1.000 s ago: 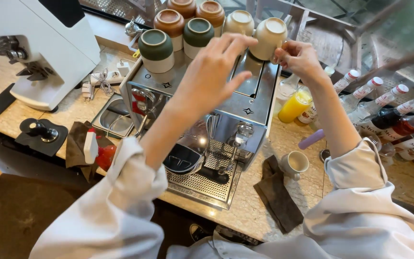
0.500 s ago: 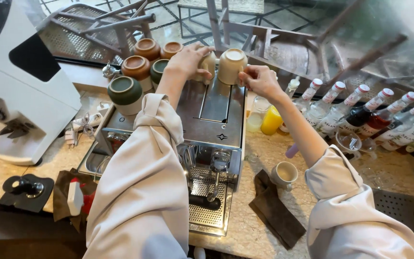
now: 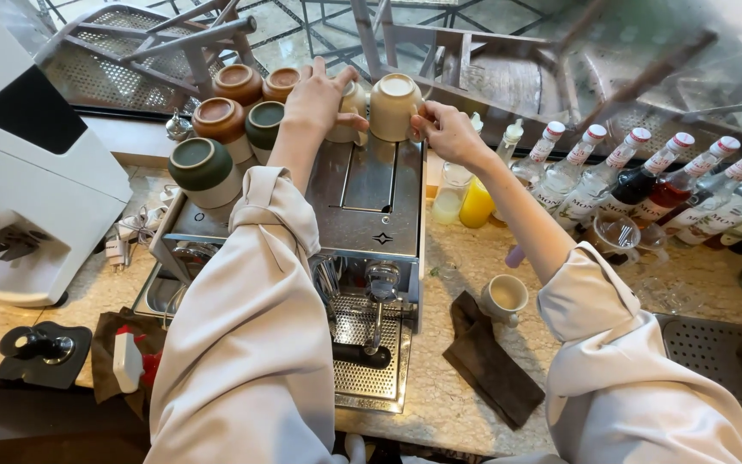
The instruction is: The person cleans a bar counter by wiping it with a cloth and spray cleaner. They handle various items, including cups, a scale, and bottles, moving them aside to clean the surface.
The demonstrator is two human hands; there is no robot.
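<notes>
- The right hand (image 3: 447, 131) grips a cream cup (image 3: 394, 106), upside down on top of the coffee machine (image 3: 371, 215).
- The left hand (image 3: 318, 96) wraps another cup (image 3: 350, 110) just beside it.
- Green and brown cups (image 3: 227, 120) stand on the machine's left.

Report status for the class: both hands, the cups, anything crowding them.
Left hand on one upturned cream ceramic cup; right hand gripping its twin. Both atop steel espresso machine. Green and brown cups crowd left.
</notes>
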